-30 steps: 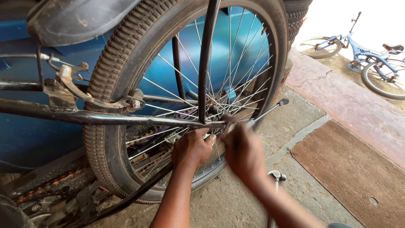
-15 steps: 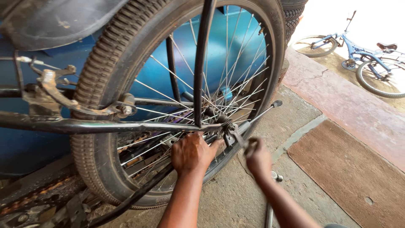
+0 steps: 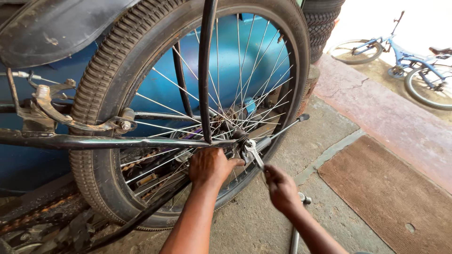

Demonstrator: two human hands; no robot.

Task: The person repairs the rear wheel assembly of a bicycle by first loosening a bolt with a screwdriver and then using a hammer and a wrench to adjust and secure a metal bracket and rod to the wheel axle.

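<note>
With the left hand clamped on the frame stay beside the rear wheel axle, the right hand gripped a spanner seated on the axle nut, best kept square and turned steadily to avoid slipping.

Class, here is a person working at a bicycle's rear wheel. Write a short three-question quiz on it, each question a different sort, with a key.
1. True or false: the right hand holds a spanner set at the wheel's axle.
2. Where does the left hand rest? A) on the tyre B) by the hub, among the spokes C) on the floor
3. Fill in: a ____ bicycle lies outside, top right.

Key: 1 true; 2 B; 3 blue.
</note>
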